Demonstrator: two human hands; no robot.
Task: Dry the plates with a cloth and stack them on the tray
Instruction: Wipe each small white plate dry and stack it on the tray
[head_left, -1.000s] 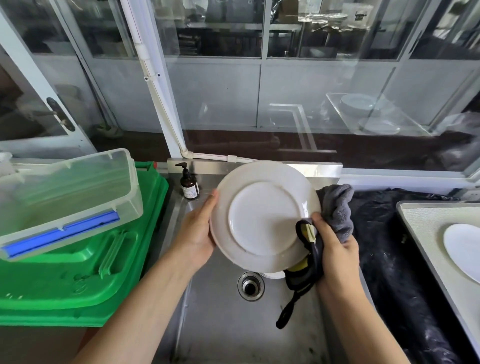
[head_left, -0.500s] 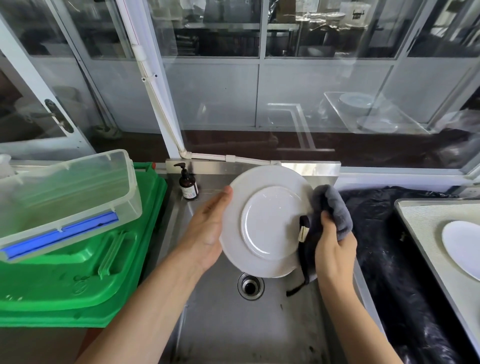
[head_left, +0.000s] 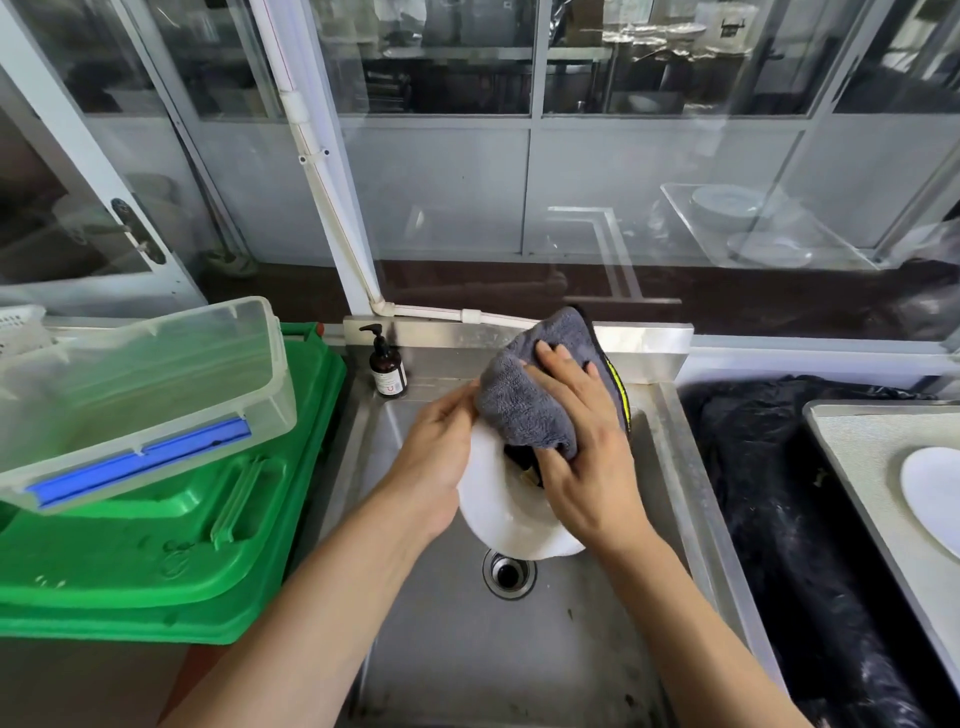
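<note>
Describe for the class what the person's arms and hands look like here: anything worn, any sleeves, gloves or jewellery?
Both forearms are bare as far as the picture shows; no sleeves reach into view. The left hand and right hand wear no gloves, and no rings, watch or bracelets show. Fingernails look short and unpainted.

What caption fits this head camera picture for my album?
Right hand wipes a plate with a cloth; left hand holds it.

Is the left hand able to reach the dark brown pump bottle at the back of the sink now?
Probably not yet: the left hand holds the white plate. The pump bottle stands unobstructed nearby.
</note>
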